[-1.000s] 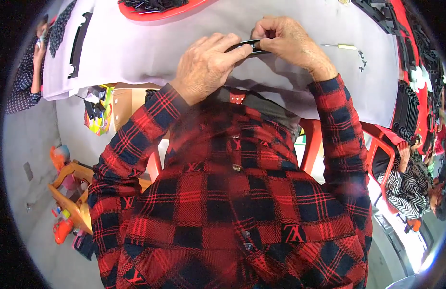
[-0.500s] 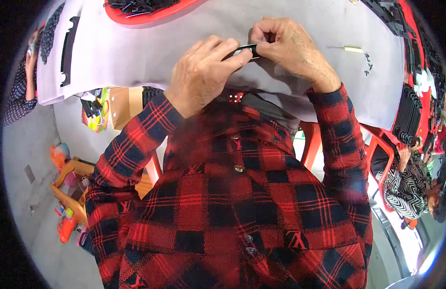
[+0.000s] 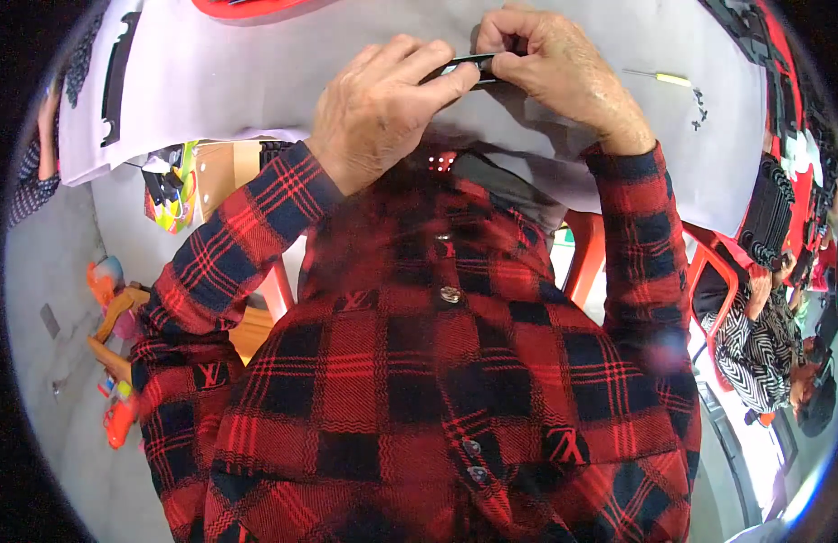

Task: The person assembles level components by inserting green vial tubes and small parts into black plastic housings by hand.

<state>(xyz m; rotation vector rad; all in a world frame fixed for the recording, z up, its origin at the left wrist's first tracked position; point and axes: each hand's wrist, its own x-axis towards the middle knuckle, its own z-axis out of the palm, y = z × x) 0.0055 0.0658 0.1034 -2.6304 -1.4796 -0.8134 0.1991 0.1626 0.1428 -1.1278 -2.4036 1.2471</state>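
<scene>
A slim black piece with pale shiny edges [image 3: 488, 69] is held over the table between my two hands. My left hand [image 3: 373, 113] is closed round its left part, with the thumb along the near side. My right hand [image 3: 568, 72] pinches at the right end, fingers curled in. Whether a smaller part sits between those right fingertips is hidden. To the right lies a screwdriver with a yellow handle [image 3: 674, 80], and several tiny black parts [image 3: 699, 110] are scattered beside it.
A red tray [image 3: 256, 9] stands at the far edge of view. At left lies a long black notched strip [image 3: 120, 81]. Black parts are stacked [image 3: 770, 208] along the right table edge, near a seated person in a patterned top [image 3: 749, 353]. A cardboard box [image 3: 218, 176] is below the left edge.
The whole view has shifted a little, so the table and tray sit higher in it. Both hands keep the black piece between them, with little visible change in grip.
</scene>
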